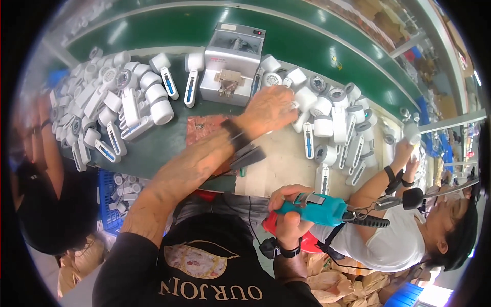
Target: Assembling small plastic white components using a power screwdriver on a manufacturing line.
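Observation:
My left hand (267, 110) reaches across the bench, palm down, at the near edge of the right-hand pile. Its fingers are curled at a white plastic device (305, 99) with a round head, and the hand partly hides the grip. Closed around a teal electric screwdriver (322, 210), my right hand (289, 227) stays close to my body at the bench's front edge. The tool lies sideways, with a black ribbed cable sleeve and a metal hanging clip at its right end. Several similar white devices (323, 126) lie heaped beyond my left hand, some with blue strips along their handles.
A silver machine (228, 66) stands at the bench's back. Another heap of white devices (130, 105) covers the left side. A dark flat object (248, 157) lies below my left wrist. A blue crate (108, 197) sits lower left. One person (394, 230) works at right, another (51, 204) at left.

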A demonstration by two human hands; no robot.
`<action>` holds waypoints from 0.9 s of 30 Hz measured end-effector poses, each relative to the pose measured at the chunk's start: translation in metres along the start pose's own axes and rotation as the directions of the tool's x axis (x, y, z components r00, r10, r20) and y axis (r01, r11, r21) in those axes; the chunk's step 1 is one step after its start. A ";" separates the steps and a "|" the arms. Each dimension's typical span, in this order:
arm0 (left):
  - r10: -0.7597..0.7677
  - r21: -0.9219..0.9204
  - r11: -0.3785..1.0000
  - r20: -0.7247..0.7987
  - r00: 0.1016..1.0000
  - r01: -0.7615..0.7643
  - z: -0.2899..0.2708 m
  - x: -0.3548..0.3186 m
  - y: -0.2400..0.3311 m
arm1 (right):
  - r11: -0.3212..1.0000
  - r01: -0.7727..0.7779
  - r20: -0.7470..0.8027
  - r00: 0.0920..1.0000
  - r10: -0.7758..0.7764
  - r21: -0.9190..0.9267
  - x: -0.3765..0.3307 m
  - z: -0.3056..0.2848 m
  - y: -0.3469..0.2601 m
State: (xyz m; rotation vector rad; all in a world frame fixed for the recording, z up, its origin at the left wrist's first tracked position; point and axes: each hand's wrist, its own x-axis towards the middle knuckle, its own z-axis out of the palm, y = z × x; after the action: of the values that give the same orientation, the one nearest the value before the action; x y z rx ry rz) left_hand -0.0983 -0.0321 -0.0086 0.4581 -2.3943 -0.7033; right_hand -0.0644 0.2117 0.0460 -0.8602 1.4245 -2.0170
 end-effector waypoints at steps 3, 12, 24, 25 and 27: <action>-0.046 -0.072 0.996 0.031 0.998 0.048 -0.059 -0.031 0.028 | 0.998 -0.002 -0.006 1.000 0.001 -0.056 0.006 -0.004 0.009; 0.069 0.110 0.991 0.068 0.995 -0.076 -0.113 -0.126 0.012 | 0.996 -0.007 0.062 0.998 0.012 -0.085 0.037 0.028 0.026; 0.081 0.002 0.997 -0.010 0.997 -0.081 -0.106 -0.144 -0.004 | 0.988 0.142 0.147 0.978 -0.150 0.063 0.086 0.076 0.036; 0.089 0.004 0.996 -0.017 0.996 -0.089 -0.106 -0.144 -0.005 | 0.986 0.159 0.131 0.977 -0.166 0.058 0.091 0.080 0.038; 0.099 0.011 0.995 -0.045 0.994 -0.099 -0.104 -0.144 -0.006 | 0.987 0.147 0.154 0.976 -0.156 0.066 0.097 0.088 0.039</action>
State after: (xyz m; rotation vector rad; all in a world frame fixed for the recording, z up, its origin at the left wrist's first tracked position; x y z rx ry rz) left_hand 0.0776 -0.0088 -0.0047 0.3525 -2.3608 -0.6320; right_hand -0.0608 0.0753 0.0497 -1.1092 1.2438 -2.0359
